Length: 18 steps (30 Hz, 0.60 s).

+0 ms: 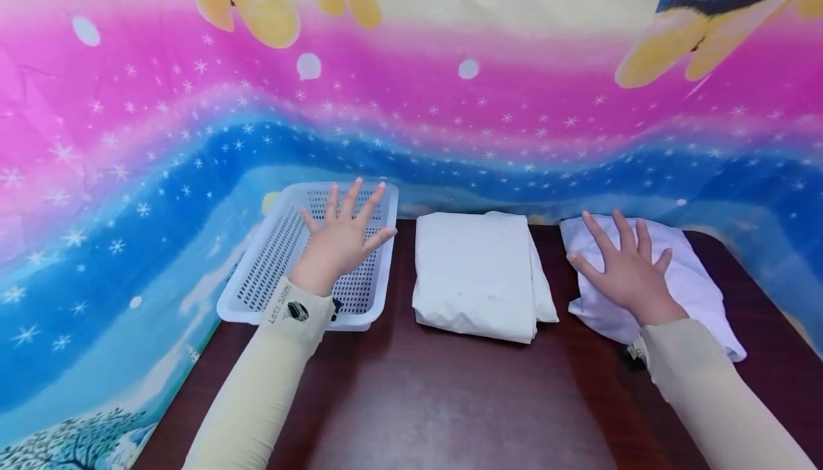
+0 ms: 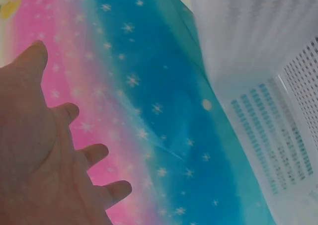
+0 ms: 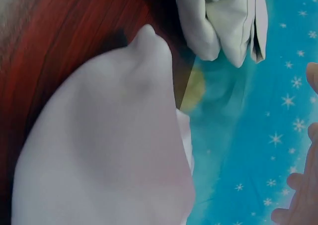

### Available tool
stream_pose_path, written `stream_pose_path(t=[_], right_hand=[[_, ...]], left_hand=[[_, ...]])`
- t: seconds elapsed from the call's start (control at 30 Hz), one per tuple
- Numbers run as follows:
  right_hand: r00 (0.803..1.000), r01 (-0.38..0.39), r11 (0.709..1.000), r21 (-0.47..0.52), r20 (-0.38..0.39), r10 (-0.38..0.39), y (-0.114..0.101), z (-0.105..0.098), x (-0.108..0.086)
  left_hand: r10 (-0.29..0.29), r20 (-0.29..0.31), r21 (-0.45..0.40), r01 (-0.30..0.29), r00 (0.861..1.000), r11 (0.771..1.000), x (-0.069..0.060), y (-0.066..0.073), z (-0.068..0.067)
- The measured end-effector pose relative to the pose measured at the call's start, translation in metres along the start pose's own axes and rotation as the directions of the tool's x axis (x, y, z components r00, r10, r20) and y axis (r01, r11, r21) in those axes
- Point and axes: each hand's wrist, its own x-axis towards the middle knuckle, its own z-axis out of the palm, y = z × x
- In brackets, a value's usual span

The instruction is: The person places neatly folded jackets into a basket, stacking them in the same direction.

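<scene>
At left, basket (image 1: 270, 263) points lengthwise toward backdrop (image 1: 424, 120)

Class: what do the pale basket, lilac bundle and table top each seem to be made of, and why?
Pale basket: probably plastic, smooth with a slight sheen; it has regular, moulded-looking slots.
Lilac bundle: apparently soft fabric, matte; it bulges and creases, though the fibre is unclear.
Table top: wood or lookalike laminate, semi-gloss; it shows streaky grain and a soft reflection.
</scene>
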Motion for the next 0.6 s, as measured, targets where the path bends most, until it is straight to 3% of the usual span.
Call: stream_pose_path(t=[0.4,0.6], right_hand=[[0.999,0.016,0.999,0.045,-0.039,-0.014,-0.013,0.001,-0.014],[0.997,0.046,0.997,0.069,-0.068,-0.041,-0.018,0.004,-0.022]], left_hand=[[0.037,-0.037,-0.019,-0.038,0.999,0.999,-0.021,0.021,0.017],[0.097,-0.092,-0.025,-0.1,0.991,0.995,-0.032,0.035,0.025]])
